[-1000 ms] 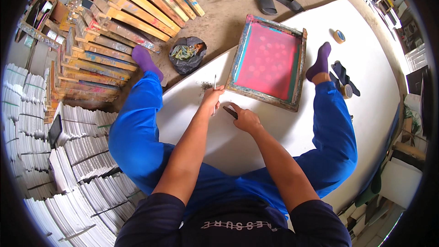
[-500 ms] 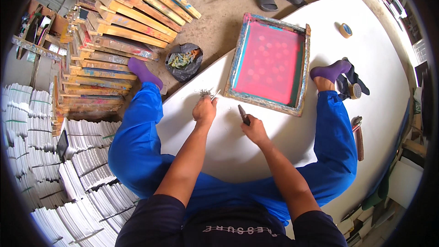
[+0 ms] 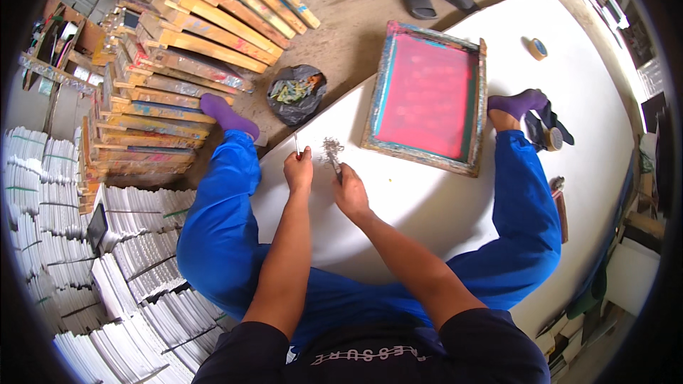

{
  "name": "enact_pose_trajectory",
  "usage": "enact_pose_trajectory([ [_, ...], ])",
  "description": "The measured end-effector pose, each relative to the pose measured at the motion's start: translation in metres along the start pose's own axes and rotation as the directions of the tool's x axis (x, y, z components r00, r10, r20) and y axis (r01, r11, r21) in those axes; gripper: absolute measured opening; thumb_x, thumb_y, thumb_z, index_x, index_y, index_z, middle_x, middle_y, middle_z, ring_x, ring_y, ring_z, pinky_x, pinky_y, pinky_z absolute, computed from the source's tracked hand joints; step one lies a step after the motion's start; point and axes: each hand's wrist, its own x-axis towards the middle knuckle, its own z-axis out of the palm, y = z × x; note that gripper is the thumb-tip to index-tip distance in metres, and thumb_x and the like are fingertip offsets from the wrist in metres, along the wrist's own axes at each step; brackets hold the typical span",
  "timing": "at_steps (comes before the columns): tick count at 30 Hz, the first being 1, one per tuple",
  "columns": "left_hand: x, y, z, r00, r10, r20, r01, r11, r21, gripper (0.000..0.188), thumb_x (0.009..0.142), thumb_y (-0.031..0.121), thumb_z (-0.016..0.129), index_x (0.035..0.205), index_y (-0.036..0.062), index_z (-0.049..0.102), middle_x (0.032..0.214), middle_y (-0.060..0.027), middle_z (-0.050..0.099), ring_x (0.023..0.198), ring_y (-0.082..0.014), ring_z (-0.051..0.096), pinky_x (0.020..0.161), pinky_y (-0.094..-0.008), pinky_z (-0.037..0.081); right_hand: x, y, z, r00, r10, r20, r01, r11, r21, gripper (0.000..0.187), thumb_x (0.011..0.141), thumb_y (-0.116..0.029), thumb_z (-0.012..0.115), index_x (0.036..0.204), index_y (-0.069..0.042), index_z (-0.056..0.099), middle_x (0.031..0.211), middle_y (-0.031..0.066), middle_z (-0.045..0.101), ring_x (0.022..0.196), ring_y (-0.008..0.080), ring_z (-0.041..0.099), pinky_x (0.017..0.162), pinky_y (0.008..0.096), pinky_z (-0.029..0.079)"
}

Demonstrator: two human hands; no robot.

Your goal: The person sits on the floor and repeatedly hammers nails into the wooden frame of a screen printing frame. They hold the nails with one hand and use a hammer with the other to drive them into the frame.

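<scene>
My left hand (image 3: 299,169) is closed around a thin tool like a screwdriver (image 3: 297,144), its slim shaft pointing away from me. To its right, my right hand (image 3: 351,193) grips what look like pliers (image 3: 334,161) with grey jaws and dark handles. The jaws reach the near edge of a small pile of thin metal bits (image 3: 332,145), perhaps staples, on the white board (image 3: 405,206). Whether the jaws pinch any bit is too small to tell. Beyond my right hand lies a wooden-framed printing screen (image 3: 427,99) with pink mesh.
A black bag of scraps (image 3: 297,94) stands off the board's left edge. Wooden frames (image 3: 206,35) are stacked at far left, with white paper bundles (image 3: 135,270) nearer. Tape rolls (image 3: 537,48), a red-handled tool (image 3: 560,210) and black sandals (image 3: 417,0) lie right and far.
My right hand has moved left with the pliers to the pile of metal bits. My left hand has drawn away from the pile, to the left, still holding the thin tool.
</scene>
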Motion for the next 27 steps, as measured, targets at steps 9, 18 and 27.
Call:
enact_pose_trajectory([
  [9,-0.063,0.072,0.017,0.915,0.204,0.347,-0.266,0.953,0.142,0.030,0.089,0.033,0.069,0.088,0.0023,0.069,0.077,-0.0123,0.070,0.073,-0.0270,0.067,0.071,-0.0387,0.051,0.003,0.027,-0.134,0.913,0.353,0.207,-0.401,0.871,0.285,0.035,0.098,-0.029,0.059,0.113,0.002,0.054,0.089,0.0163,0.068,0.069,0.0257,0.070,0.058,0.0377,0.057],
  [18,-0.079,0.122,0.054,0.830,0.295,0.474,-0.498,0.775,0.389,0.062,0.091,0.038,0.066,0.140,0.0026,0.052,0.126,-0.0188,0.066,0.117,-0.0319,0.063,0.100,-0.0437,0.048,0.017,0.057,-0.231,0.743,0.500,0.444,-0.631,0.744,0.219,0.035,0.096,-0.030,0.064,0.114,0.000,0.055,0.099,0.0146,0.067,0.081,0.0258,0.071,0.062,0.0398,0.057],
  [27,-0.061,0.120,0.086,0.844,0.221,0.488,-0.456,0.775,0.438,0.061,0.092,0.040,0.065,0.143,0.0107,0.051,0.123,-0.0167,0.067,0.115,-0.0328,0.063,0.096,-0.0445,0.051,0.050,0.050,-0.233,0.598,0.586,0.547,-0.686,0.727,-0.029,0.034,0.096,-0.028,0.061,0.117,-0.002,0.054,0.102,0.0155,0.070,0.081,0.0248,0.074,0.059,0.0376,0.055],
])
